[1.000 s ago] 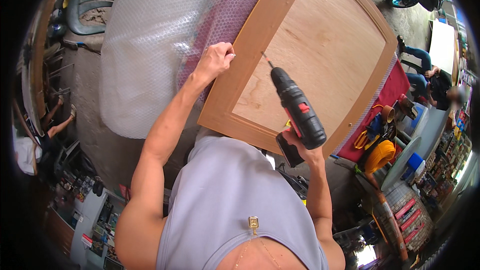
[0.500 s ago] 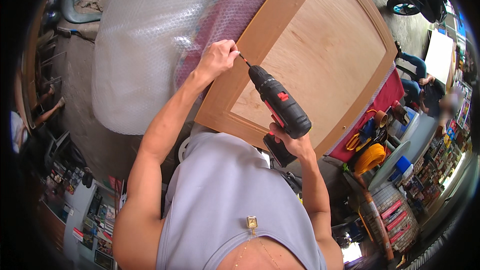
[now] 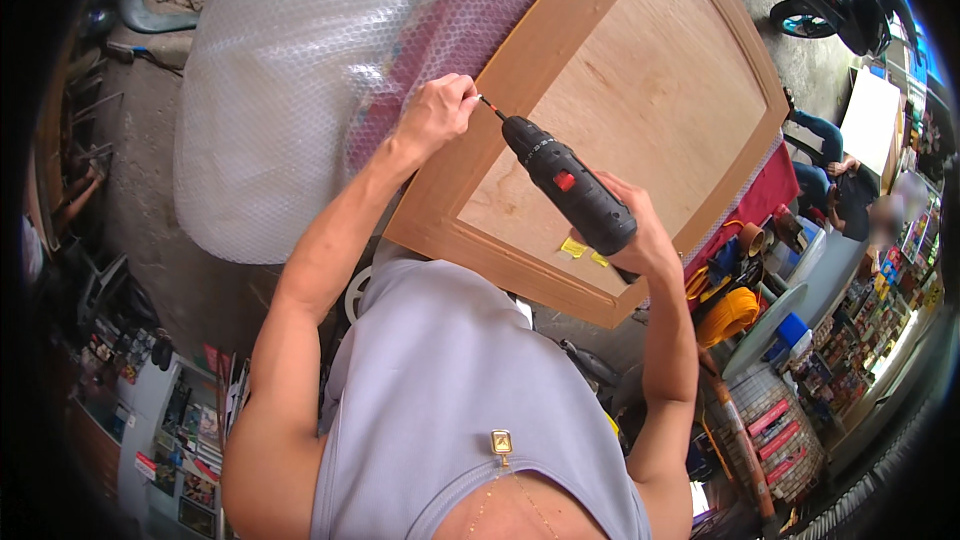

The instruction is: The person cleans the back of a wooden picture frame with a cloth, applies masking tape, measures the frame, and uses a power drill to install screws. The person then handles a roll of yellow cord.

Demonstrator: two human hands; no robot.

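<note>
A black and red cordless drill (image 3: pixel 565 185) is gripped in my right hand (image 3: pixel 645 230), held over a wooden panel (image 3: pixel 630 70) with a lighter, flat centre. Its thin bit (image 3: pixel 492 108) points up and to the left. At the bit's tip the thumb and fingers of my left hand (image 3: pixel 438 118) are pinched together above the panel's left frame. Whatever they hold there is too small to make out. Two bits of yellow tape (image 3: pixel 573 247) lie on the panel just left of the drill's rear end.
Bubble wrap (image 3: pixel 270 110) covers a large, light-coloured surface to the left. Red cloth (image 3: pixel 765 190) shows under the panel's right side. Beyond it are a roll of orange strap (image 3: pixel 728 316) and assorted tools. A person (image 3: pixel 840 180) sits at the right; a motorbike (image 3: pixel 830 0) stands at the far right.
My right hand has swung right and slightly up, turning the drill so its handle is now mostly hidden. The yellow tape has come into view. My left hand stays near the bit's tip.
</note>
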